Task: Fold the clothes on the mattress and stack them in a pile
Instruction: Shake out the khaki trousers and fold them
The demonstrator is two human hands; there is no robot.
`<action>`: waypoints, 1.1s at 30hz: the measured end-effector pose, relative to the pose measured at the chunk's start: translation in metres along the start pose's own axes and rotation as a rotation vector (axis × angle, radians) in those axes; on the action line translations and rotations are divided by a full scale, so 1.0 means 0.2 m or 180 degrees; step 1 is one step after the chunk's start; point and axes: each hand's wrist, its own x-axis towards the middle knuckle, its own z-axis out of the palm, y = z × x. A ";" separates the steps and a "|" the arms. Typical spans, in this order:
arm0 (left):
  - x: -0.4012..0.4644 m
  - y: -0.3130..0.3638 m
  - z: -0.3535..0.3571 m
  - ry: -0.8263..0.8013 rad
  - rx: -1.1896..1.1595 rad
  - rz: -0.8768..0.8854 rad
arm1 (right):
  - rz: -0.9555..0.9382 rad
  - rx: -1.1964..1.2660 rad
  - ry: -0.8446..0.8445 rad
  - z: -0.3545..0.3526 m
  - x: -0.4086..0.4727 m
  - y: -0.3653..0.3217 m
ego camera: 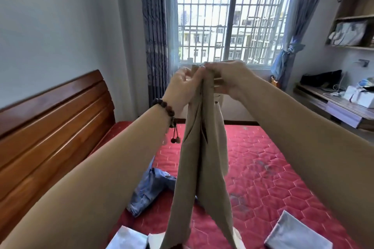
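Fingers of both hands pinch the waistband of khaki trousers, held up above the red mattress; legs hang aligned; likely next, lay them flat and fold, then the blue jeans near the mattress's left edge.

The centre of the view is blocked by the khaki trousers, held up at the waistband by the left hand and right hand; the legs hang down toward the red mattress. Open mattress surface is found right of the trousers. The left side is bounded by the wooden headboard. Crumpled blue jeans lie left of the hanging legs. A folded grey garment occupies the near right corner, and a folded white garment the near left.
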 end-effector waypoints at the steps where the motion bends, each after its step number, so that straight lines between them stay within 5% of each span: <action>1: -0.04 0.01 -0.02 -0.0064 -0.0015 0.0034 | 0.0062 0.0030 -0.0081 0.01 -0.03 -0.02; 8: -0.18 0.08 -0.12 0.0217 -0.0725 -0.0079 | -0.0260 -0.0060 -0.0471 -0.02 -0.22 -0.08; 12: -0.23 0.13 -0.21 -0.0046 -0.1052 -0.0033 | -0.1020 -0.1299 0.1141 -0.22 -0.28 0.03; 18: -0.30 0.28 -0.37 -0.0498 -0.1325 0.0222 | 0.0025 0.0306 -0.0505 -0.32 -0.45 0.21; 27: -0.42 0.51 -0.56 -0.0563 -0.0572 -0.0083 | -0.1189 0.0518 -0.0046 -0.18 -0.57 -0.11; 33: -0.51 0.64 -0.42 -0.0058 -0.0903 0.0072 | -0.0119 -0.0417 -0.0876 -0.43 -0.82 0.12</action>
